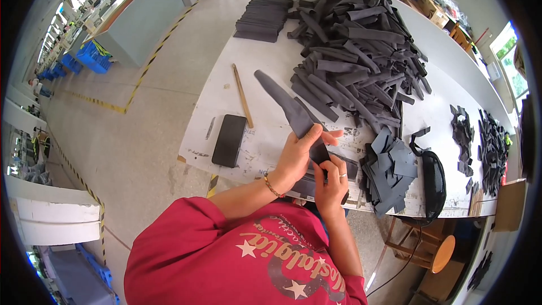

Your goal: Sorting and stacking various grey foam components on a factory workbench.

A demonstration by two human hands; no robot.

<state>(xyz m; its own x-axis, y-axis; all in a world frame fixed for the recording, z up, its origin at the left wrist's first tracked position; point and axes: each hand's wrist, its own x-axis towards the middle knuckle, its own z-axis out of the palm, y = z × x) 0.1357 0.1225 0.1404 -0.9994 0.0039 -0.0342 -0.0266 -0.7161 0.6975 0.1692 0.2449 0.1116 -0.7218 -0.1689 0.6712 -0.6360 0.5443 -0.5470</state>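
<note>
My right hand pinches the near end of a long dark grey fabric strip, thumb and fingers closed on it just above the bench's near edge. My left hand wraps around the strip a little further up, fingers closed over its middle. The strip looks light, soft and limp to me, likely to droop if held by one end, so I judge a two-handed hold near its lower end suits it best. Beside my hands, toward the near right corner, lies a small stack of cut grey pieces. A black phone rests near the left edge, a wooden stick beyond it. Further back sprawls a big heap of grey strips, with a neat flat stack at the far left corner.
</note>
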